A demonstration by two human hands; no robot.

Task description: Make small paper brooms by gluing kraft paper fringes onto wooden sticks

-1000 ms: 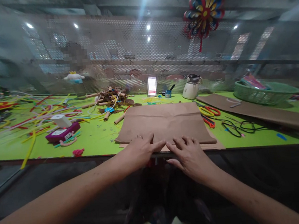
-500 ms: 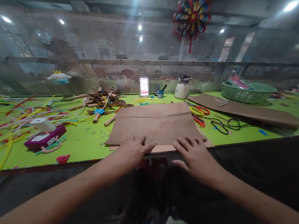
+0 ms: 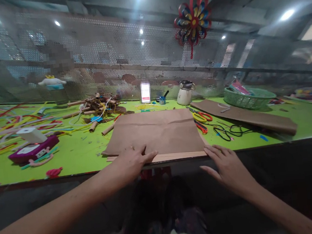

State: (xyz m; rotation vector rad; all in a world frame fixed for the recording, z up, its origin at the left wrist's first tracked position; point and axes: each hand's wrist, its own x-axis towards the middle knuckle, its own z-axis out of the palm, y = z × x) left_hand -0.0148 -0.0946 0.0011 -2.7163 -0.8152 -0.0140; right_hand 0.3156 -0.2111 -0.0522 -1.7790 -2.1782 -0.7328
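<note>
A creased sheet of brown kraft paper (image 3: 157,131) lies flat at the front edge of the green table. Pale wooden strips (image 3: 179,155) show under its near edge. My left hand (image 3: 135,157) rests on the paper's near left part, fingers stretched out and holding nothing. At the near right corner, my right hand (image 3: 227,161) lies with its fingers spread, fingertips touching the end of the strips and the paper's corner. Just right of the sheet are scissors with yellow handles (image 3: 200,117) and an orange-handled tool (image 3: 201,127).
Black cord (image 3: 230,130) and a folded brown paper (image 3: 245,114) lie to the right, near a green basket (image 3: 248,96). A white jug (image 3: 184,93) and a phone (image 3: 145,92) stand behind. Leftward are paper rolls (image 3: 88,111), a purple power strip (image 3: 33,149) and coloured pipe cleaners (image 3: 12,124).
My right hand has slid right along the near edge to the paper's corner. My left hand stays on the paper. The whole view has turned slightly right.
</note>
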